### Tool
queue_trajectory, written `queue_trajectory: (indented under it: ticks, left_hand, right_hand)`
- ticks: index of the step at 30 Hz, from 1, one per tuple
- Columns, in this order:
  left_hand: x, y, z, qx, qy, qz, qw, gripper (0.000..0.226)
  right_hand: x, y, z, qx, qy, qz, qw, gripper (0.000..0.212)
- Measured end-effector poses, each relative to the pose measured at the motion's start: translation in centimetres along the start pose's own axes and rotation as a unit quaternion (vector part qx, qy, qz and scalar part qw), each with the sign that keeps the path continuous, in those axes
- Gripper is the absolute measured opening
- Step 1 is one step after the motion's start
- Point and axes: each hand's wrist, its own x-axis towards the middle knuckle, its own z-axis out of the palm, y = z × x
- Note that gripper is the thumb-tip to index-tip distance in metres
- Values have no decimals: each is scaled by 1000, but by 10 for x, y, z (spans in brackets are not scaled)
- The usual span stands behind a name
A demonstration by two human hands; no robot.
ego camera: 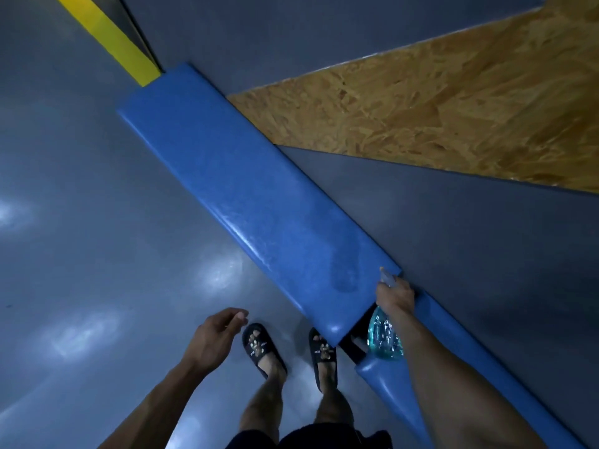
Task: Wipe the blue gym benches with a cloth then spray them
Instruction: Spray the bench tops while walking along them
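The right hand (396,298) covers the neck and trigger of a spray bottle (384,337), so only the pale nozzle tip above the knuckles and the clear, blue-tinted body below the wrist show. The fingers are wrapped round the hidden neck, holding the bottle. The body of the bottle hangs over a dark gap between two pads, and what lies in that gap cannot be made out. The right forearm crosses the nearer blue pad (389,380), hiding much of it, and the frame edge cuts that pad off at the bottom right.

The long blue bench pad (246,196) starts just at the right hand and runs away from it, up and to the left, its far end meeting a yellow beam (110,37). A duller patch on the vinyl sits close to the hand; whether it is wet is hard to say. The nozzle points along the pad's length, away from the person.

The left hand (217,335) hangs apart from the bench, over the grey floor (64,189), fingers loosely curled and holding nothing. No cloth is in sight. Beyond the right hand, past the pad, lies a chipboard panel (453,98).
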Motion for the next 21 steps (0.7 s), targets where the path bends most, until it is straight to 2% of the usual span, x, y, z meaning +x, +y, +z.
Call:
queue_trajectory:
  ticks: [3, 5, 11, 15, 17, 21]
  left_hand:
    - [8, 0, -20, -2, -5, 12, 1000, 18]
    - [12, -3, -33, 0, -8, 15, 1000, 19]
    - [20, -13, -62, -15, -3, 14, 1000, 17]
    - [25, -17, -75, -20, -4, 10, 1000, 21]
    - [26, -18, -80, -21, -3, 8, 1000, 22]
    - [31, -18, -90, -20, -1, 5, 1000, 23]
  right_hand:
    - [-9, -12, 6, 8, 23, 9, 1000, 56]
    - [-26, -19, 18, -4, 16, -6, 1000, 48]
    - [-85, -25, 79, -90, -76, -114, 987, 16]
    - [-118, -29, 124, -171, -116, -169, 964, 21]
    - [-126, -37, 137, -207, -118, -171, 956, 22]
    - [-120, -53, 141, -213, -97, -131, 963, 25]
